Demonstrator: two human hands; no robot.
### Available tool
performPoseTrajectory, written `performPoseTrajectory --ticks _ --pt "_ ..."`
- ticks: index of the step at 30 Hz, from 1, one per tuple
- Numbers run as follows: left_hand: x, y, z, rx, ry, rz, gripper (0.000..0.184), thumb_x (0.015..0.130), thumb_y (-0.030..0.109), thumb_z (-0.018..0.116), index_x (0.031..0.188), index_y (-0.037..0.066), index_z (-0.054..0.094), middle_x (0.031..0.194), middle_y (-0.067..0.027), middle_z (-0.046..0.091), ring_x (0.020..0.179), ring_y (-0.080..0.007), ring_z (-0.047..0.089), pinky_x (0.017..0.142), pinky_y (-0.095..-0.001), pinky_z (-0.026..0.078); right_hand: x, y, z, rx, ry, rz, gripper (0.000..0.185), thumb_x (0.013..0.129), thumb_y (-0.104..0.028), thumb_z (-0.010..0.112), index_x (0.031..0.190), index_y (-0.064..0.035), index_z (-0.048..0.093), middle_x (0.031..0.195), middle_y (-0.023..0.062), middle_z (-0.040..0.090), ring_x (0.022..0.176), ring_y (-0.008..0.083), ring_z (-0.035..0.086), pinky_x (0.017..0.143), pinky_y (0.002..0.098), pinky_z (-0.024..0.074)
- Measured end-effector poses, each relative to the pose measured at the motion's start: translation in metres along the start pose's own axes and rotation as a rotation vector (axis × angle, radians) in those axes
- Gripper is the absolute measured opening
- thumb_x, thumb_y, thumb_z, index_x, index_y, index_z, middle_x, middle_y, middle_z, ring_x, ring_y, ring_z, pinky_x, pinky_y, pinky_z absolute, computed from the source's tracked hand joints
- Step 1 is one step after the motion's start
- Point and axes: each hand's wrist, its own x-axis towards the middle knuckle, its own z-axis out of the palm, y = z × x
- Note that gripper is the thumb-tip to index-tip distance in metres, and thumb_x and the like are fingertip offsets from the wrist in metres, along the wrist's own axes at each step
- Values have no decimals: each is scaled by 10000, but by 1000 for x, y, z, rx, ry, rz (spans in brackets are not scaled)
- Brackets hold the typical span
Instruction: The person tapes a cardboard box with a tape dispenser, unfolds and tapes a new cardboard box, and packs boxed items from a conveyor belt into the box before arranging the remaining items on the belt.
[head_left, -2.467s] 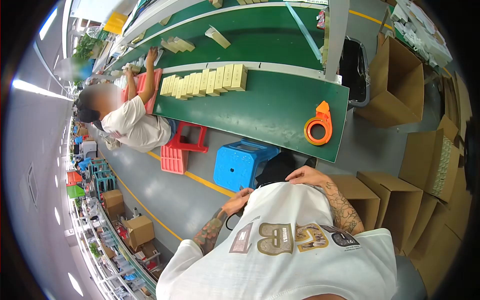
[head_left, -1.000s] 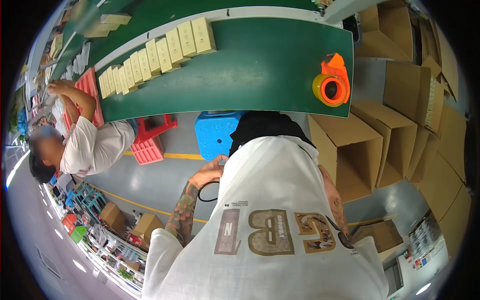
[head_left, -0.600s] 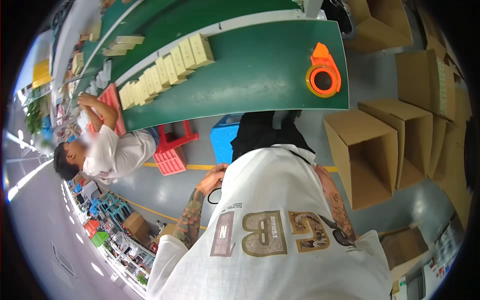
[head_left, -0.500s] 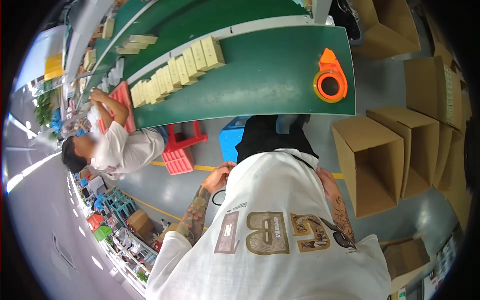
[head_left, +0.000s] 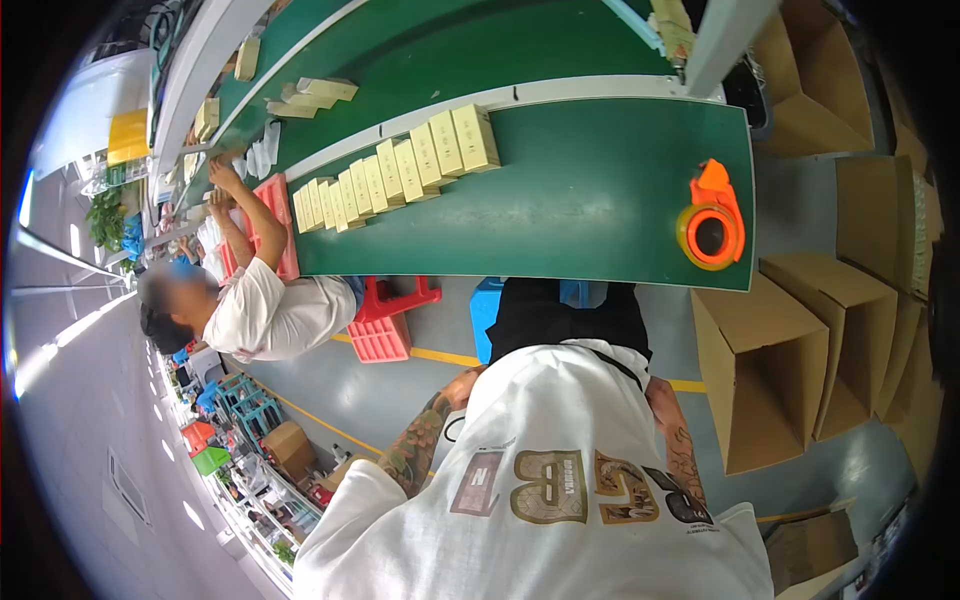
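My left hand (head_left: 462, 388) is down at my left hip, against the hem of my white shirt (head_left: 560, 430) and black trousers (head_left: 565, 315). Its fingers are mostly hidden behind the cloth. On the other side, my right hand (head_left: 660, 398) hangs beside my right hip, its fingers also out of sight. In front of me is the green worktable (head_left: 590, 170). A row of cream boxes (head_left: 420, 165) stands on its left part, and an orange tape dispenser (head_left: 713, 225) lies near its right end.
Open cardboard boxes (head_left: 765, 385) stand on the floor to my right. A blue stool (head_left: 484, 318) is under me. At the left, a co-worker (head_left: 285, 315) sits by red crates (head_left: 270, 225). Behind the table runs a green conveyor (head_left: 450, 50) with more cream boxes (head_left: 320, 92).
The table and its contents sit lower and further right in view as my head has shifted. My hands remain at my hips. The co-worker's arms and head have moved slightly.
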Motion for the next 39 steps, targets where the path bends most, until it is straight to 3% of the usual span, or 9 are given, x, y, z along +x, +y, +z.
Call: performPoseTrajectory --ticks 2,4,5,8,13,16,19,30,39 --pt "5 5 -19 197 -241 40 307 904 200 431 1165 63 519 1108 -88 583 974 -174 568 840 -328 468 -8 13 0 -157 28 -10 172 841 -129 482 871 -25 615 723 46 595 598 129 525 517 241 402" --pt "47 -10 -47 103 -372 -229 261 885 189 439 1097 80 545 1069 -66 596 941 -162 568 824 -329 461 -22 -15 27 -194 127 67 178 837 -129 475 886 -31 615 720 40 583 602 131 519 519 258 408" --pt "61 -44 -58 -202 -302 -539 239 874 188 447 1060 84 555 1031 -55 609 914 -155 572 814 -328 457 -39 -29 50 -124 178 154 187 838 -129 472 904 -28 615 723 36 578 608 134 517 527 271 415" --pt "68 19 -63 -87 -470 -702 224 855 191 469 1039 100 558 977 -39 615 868 -146 576 797 -323 446 -36 5 60 -277 257 113 225 849 -140 482 992 -5 591 760 39 593 652 158 558 553 292 434" --pt "88 -42 -116 -500 -444 -765 267 855 145 480 1100 79 565 1050 -53 613 939 -155 560 770 -310 451 -2 42 74 -673 168 -119 260 873 -185 498 1039 -5 584 843 85 631 765 196 575 666 345 448" --pt "135 -85 -133 -111 403 -182 189 817 172 529 963 76 602 914 -59 630 861 -199 588 785 -357 448 6 42 85 -821 143 -194 264 877 -195 505 1044 -6 581 855 93 634 784 202 575 688 353 451" --pt "201 -124 -162 726 666 78 213 789 103 568 989 28 578 884 -97 626 862 -240 591 802 -366 443 -9 33 91 -858 181 -66 257 876 -195 511 1037 -7 580 848 90 629 780 199 570 688 351 450" --pt "251 -150 -141 909 466 -30 265 787 85 575 1043 26 539 927 -125 610 887 -254 584 812 -367 440 4 25 103 -936 317 152 234 873 -197 532 1011 -12 573 823 81 608 762 190 554 688 340 446" --pt "225 -160 -114 758 359 378 314 786 70 580 1088 24 508 961 -148 597 908 -265 579 820 -368 437 67 51 77 -984 373 124 219 871 -198 550 990 -15 567 802 74 591 748 182 540 688 332 442"
